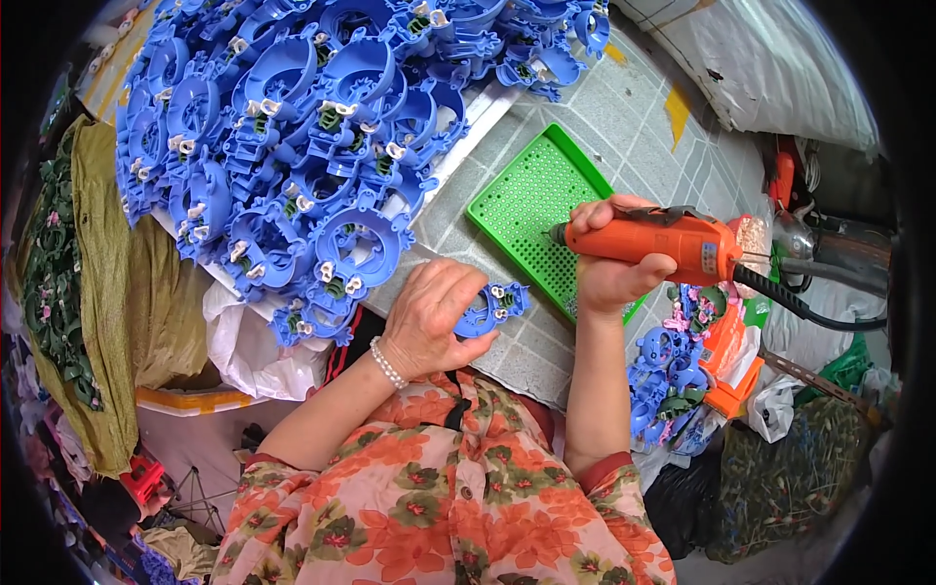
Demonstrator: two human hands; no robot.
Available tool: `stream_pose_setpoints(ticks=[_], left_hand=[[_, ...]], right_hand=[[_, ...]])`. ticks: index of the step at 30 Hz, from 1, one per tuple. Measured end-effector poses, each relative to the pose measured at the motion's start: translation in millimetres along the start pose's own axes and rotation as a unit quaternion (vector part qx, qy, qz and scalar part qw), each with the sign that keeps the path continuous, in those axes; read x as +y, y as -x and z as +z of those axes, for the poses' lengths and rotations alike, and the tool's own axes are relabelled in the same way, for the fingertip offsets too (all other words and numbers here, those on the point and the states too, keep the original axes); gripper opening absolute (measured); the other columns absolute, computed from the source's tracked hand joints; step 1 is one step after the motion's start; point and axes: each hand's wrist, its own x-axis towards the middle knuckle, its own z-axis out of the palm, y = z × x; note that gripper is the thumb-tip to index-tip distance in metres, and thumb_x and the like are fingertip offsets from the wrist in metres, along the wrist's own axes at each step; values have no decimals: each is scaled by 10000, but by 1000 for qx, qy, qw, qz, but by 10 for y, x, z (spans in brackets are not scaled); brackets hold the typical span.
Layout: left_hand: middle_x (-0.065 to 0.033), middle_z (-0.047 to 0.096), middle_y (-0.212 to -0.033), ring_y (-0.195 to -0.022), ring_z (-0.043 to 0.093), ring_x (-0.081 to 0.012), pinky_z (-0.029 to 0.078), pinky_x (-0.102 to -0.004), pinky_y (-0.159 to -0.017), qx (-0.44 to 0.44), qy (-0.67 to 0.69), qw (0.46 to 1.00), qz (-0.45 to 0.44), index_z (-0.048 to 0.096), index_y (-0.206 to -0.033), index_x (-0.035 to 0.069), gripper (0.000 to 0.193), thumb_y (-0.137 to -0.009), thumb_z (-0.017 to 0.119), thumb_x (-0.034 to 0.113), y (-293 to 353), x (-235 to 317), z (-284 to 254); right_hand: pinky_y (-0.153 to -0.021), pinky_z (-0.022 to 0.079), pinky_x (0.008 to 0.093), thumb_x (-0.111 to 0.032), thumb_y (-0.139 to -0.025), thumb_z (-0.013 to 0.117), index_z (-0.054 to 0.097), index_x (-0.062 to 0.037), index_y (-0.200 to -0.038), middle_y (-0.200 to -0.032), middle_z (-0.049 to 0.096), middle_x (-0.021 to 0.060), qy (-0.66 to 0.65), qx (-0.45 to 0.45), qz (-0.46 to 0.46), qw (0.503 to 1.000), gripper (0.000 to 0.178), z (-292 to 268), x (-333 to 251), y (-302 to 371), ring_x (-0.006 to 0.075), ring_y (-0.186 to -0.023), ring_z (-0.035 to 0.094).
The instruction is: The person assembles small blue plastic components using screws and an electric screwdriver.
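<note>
My right hand (616, 268) is wrapped round an orange electric screwdriver (682, 246), its dark tip pointing left over a green perforated tray (517, 200). A black cord runs from its back end to the right. With fingers bent, my left hand (437, 317) grips a blue plastic casing (492, 310) near the table's front edge. The casing has a round opening, and small white and dark green parts sit on it. Part of it is hidden under my fingers. Beside my left hand rises a big heap of similar blue casings (331, 127).
The grey tiled-pattern tabletop (643, 107) carries the heap and the tray. White sacks (760, 68) stand at the far right. More blue casings (663, 375) and an orange bin (733, 366) sit right of my right forearm. A white plastic bag (258, 341) hangs at the left edge.
</note>
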Motion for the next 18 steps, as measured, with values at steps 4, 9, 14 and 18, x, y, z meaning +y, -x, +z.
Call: stream_pose_setpoints(ticks=[4, 9, 14, 18], left_hand=[[-134, 588, -950, -882, 567, -323, 439, -420, -799, -1, 2, 1000, 3, 535, -1025, 36, 528, -572, 764, 178, 8, -4, 3], [-136, 585, -949, -878, 565, -326, 440, -423, -796, 3, 2, 1000, 3, 534, -1028, 33, 530, -573, 763, 179, 15, -17, 1], [-142, 587, -970, -890, 563, -338, 441, -428, -809, 1, -1, 1000, 5, 530, -1042, 30, 548, -576, 770, 188, 16, -34, -3], [-141, 592, -993, -914, 565, -340, 440, -430, -828, 3, -3, 1000, 3, 526, -1063, 26, 573, -579, 782, 194, 41, -48, 21]], right_hand=[[-658, 444, 370, -827, -691, 460, 525, -25, -1024, -721, 532, 66, -7, 4, -6, 1000, 870, -4, -14, 19, 208, -637, 518], [-670, 440, 377, -830, -691, 451, 540, -13, -1050, -729, 540, 71, -24, 6, -20, 999, 897, 7, -99, 35, 212, -645, 520], [-647, 467, 367, -842, -647, 476, 500, 17, -1081, -759, 557, 90, -96, -62, -64, 991, 963, 56, -301, 108, 227, -675, 551], [-683, 453, 384, -798, -625, 571, 488, 24, -1105, -816, 568, 112, -147, -150, -26, 977, 956, 143, -546, 331, 237, -724, 552]])
